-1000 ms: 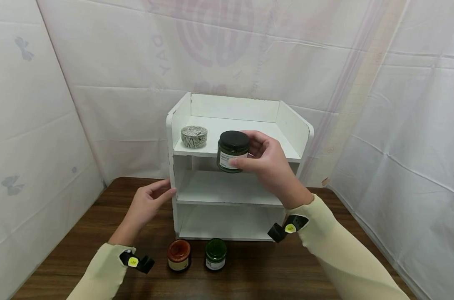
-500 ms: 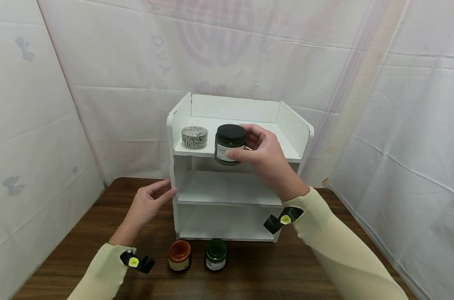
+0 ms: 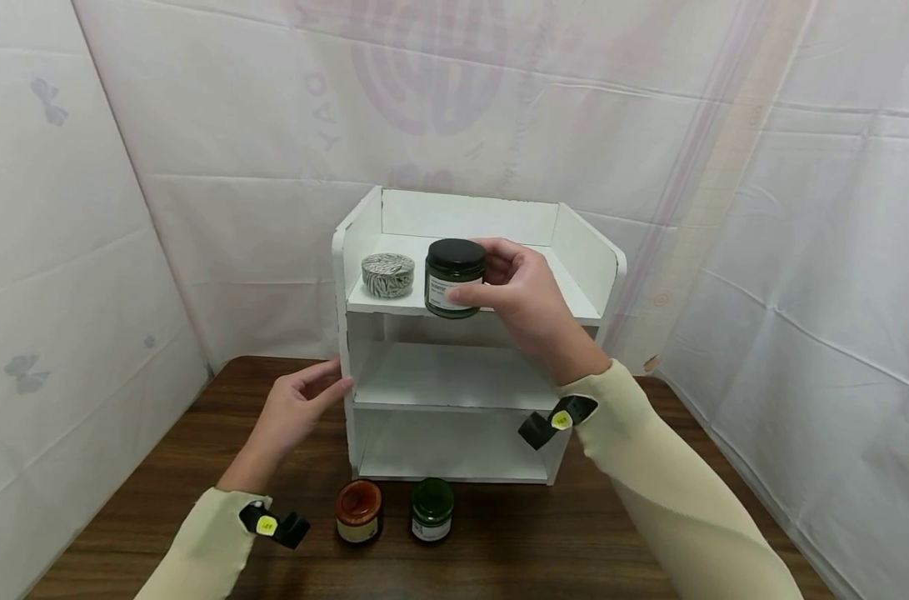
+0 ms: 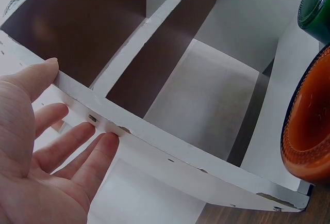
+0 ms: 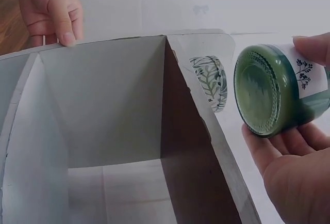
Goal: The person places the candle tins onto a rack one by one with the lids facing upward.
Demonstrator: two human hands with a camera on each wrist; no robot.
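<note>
My right hand (image 3: 525, 304) holds a dark green glass candle jar (image 3: 454, 279) with a black lid and a white label, thumb on the label. The jar is upright at the front edge of the white shelf unit's (image 3: 454, 402) top shelf; its ribbed green base (image 5: 258, 90) shows in the right wrist view. Left of it on that shelf stands a round tin (image 3: 388, 276) with a leaf pattern. My left hand (image 3: 298, 400) touches the unit's left side panel, thumb at the front edge and fingers (image 4: 98, 164) along the outer face.
On the dark wooden table (image 3: 544, 542), in front of the unit, stand an amber jar (image 3: 359, 510) and a smaller green jar (image 3: 432, 508). White sheeting (image 3: 237, 125) hangs behind and at both sides. The top shelf has raised side walls.
My right hand has raised the candle jar and brought it slightly left and farther back, nearer the round tin. The left hand stays at the side panel.
</note>
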